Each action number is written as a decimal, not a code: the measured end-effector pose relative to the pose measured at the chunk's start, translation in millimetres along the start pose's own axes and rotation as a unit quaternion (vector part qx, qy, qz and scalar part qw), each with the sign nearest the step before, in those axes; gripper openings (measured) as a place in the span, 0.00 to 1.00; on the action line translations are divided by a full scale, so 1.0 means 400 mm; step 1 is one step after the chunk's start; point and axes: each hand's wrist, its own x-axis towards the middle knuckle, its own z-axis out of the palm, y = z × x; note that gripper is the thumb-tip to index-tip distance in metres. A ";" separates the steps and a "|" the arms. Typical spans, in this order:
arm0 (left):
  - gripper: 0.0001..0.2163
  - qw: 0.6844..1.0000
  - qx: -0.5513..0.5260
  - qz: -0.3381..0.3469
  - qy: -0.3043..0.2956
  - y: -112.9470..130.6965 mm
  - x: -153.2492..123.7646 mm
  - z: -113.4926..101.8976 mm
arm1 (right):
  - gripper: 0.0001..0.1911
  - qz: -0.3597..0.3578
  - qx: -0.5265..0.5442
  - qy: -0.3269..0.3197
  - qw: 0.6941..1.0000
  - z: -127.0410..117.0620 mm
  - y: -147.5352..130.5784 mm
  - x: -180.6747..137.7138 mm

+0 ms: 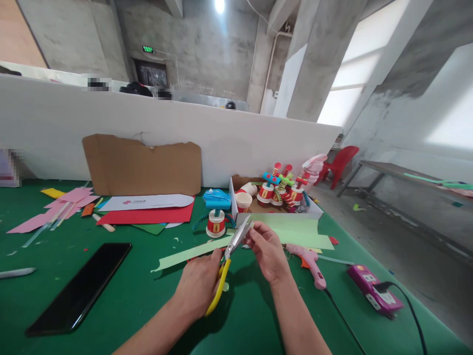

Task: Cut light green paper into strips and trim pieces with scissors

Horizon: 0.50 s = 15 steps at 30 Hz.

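Observation:
My left hand (pixel 199 281) is wrapped round the yellow-handled scissors (pixel 222 286), whose blades point up and away toward my right fingertips. With fingertips pinched, my right hand (pixel 266 249) holds a small piece of light green paper (pixel 252 225) at the blades; most of it is hidden. A long light green paper strip (pixel 188 254) lies just beyond my left hand. Behind the blades stands a paper-cup figure (pixel 216 224) with a blue top and coiled teal paper arms. Light green paper sheets (pixel 299 230) lie past my right hand.
A white box (pixel 277 216) holds several cup figures. A pink glue gun (pixel 310 264) and a purple power strip (pixel 373 290) with cords lie right. A black phone (pixel 83 286), pink paper (pixel 70 202) and red paper (pixel 148 215) lie left. Cardboard (pixel 142 165) leans on the white partition.

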 end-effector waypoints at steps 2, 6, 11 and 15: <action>0.10 1.000 -0.001 0.002 0.001 0.000 0.001 0.000 | 0.14 -0.001 -0.001 -0.001 1.000 0.001 -0.001 -0.001; 0.10 1.000 -0.002 0.003 0.006 -0.001 0.001 0.001 | 0.14 0.002 -0.007 -0.007 1.000 0.002 0.000 -0.001; 0.10 1.000 0.002 0.000 0.004 -0.001 0.001 0.002 | 0.14 0.005 -0.012 -0.013 1.000 0.003 0.001 -0.001; 0.11 1.000 0.005 0.000 0.003 -0.002 0.002 0.005 | 0.14 0.004 -0.010 -0.016 1.000 0.004 0.001 -0.003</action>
